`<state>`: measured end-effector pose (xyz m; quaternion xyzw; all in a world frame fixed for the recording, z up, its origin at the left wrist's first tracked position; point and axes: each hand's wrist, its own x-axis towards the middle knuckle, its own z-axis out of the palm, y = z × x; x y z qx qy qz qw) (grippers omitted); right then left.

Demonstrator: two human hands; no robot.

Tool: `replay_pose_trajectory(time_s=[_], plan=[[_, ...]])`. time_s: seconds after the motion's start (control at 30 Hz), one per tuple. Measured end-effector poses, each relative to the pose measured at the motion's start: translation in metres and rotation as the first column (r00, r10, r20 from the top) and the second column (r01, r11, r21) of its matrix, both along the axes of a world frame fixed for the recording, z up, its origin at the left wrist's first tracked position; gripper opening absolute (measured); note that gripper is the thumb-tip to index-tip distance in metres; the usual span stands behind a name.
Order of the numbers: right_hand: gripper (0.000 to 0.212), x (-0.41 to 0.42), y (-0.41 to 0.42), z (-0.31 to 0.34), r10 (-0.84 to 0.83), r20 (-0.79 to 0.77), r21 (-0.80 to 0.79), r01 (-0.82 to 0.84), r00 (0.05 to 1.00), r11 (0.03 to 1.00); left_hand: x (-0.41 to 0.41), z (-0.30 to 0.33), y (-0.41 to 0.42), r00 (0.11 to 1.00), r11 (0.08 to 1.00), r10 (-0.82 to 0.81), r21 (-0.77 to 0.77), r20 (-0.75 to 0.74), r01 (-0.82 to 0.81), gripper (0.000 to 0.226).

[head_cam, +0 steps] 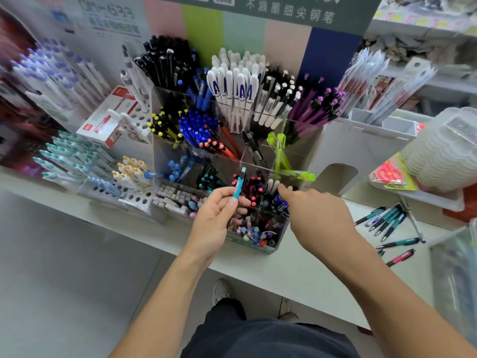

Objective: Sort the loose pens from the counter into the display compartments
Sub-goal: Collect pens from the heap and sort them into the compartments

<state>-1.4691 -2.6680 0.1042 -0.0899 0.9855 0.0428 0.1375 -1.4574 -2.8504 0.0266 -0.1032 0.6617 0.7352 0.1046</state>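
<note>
Both arms bare with no sleeves showing, left hand (pixel 215 218) and right hand (pixel 318 218) without rings or gloves, plus dark navy shorts (pixel 271 337) and greyish-white sneakers (pixel 222 290).

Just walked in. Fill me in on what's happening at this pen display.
A person is standing at a counter, sorting pens into a clear display stand. The left hand holds one teal pen upright by its lower end, just in front of the stand's front compartments. The right hand holds nothing and reaches with its fingers toward the front compartments. A scatter of loose pens, mostly teal and one red, lies on the counter to the right, not yet sorted.
</note>
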Motion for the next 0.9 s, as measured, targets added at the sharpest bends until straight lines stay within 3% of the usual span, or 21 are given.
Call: replay_pose_trajectory(time_s=[0.07, 0.17, 0.27, 0.37, 0.47, 0.5, 0.57, 0.67, 0.73, 0.9], plan=[[0.068, -0.002, 0.002, -0.007, -0.070, 0.076, -0.067, 0.076, 0.995, 0.995, -0.001, -0.003, 0.000, 0.999, 0.999, 0.049, -0.015, -0.008, -0.049, 0.023], [0.020, -0.004, 0.003, -0.001, -0.082, 0.009, -0.302, 0.081, 0.997, 0.950, -0.002, -0.002, -0.006, 0.988, 0.990, 0.143, -0.012, -0.052, -0.144, 0.023], [0.015, -0.010, -0.020, 0.012, -0.118, -0.059, -0.709, 0.041, 0.991, 0.704, -0.002, 0.007, -0.016, 0.979, 0.992, 0.129, 0.013, -0.156, -0.128, 0.023], [0.016, -0.023, -0.052, 0.002, -0.076, 0.082, -0.833, 0.110, 0.994, 0.543, -0.004, 0.010, -0.025, 0.970, 0.993, 0.114, 0.043, -0.217, -0.107, 0.026], [0.015, -0.034, -0.072, -0.006, -0.145, 0.029, -0.917, 0.085, 0.989, 0.391, -0.008, 0.003, -0.040, 0.950, 0.974, 0.200, -0.060, -0.242, -0.220, 0.033], [0.014, -0.038, -0.075, -0.007, -0.178, -0.062, -0.916, 0.015, 0.982, 0.402, -0.010, -0.002, -0.047, 0.943, 0.948, 0.231, -0.161, -0.239, -0.273, 0.037], [0.016, -0.048, -0.079, -0.006, -0.141, -0.244, -0.800, -0.117, 0.959, 0.589, -0.011, -0.009, -0.059, 0.937, 0.885, 0.290, -0.318, -0.196, -0.341, 0.042], [0.021, -0.059, -0.092, -0.015, 0.077, -0.160, -0.501, -0.148, 0.984, 0.853, -0.015, -0.022, -0.064, 0.972, 0.878, 0.208, -0.417, -0.113, -0.236, 0.044], [0.020, -0.061, -0.103, -0.029, 0.158, -0.102, -0.348, -0.184, 0.982, 0.919, -0.020, -0.030, -0.060, 0.987, 0.882, 0.144, -0.443, -0.072, -0.161, 0.043], [0.022, -0.067, -0.109, -0.041, 0.086, -0.144, -0.273, -0.123, 0.986, 0.954, -0.027, -0.040, -0.058, 0.993, 0.908, 0.106, -0.402, -0.057, -0.120, 0.041]])
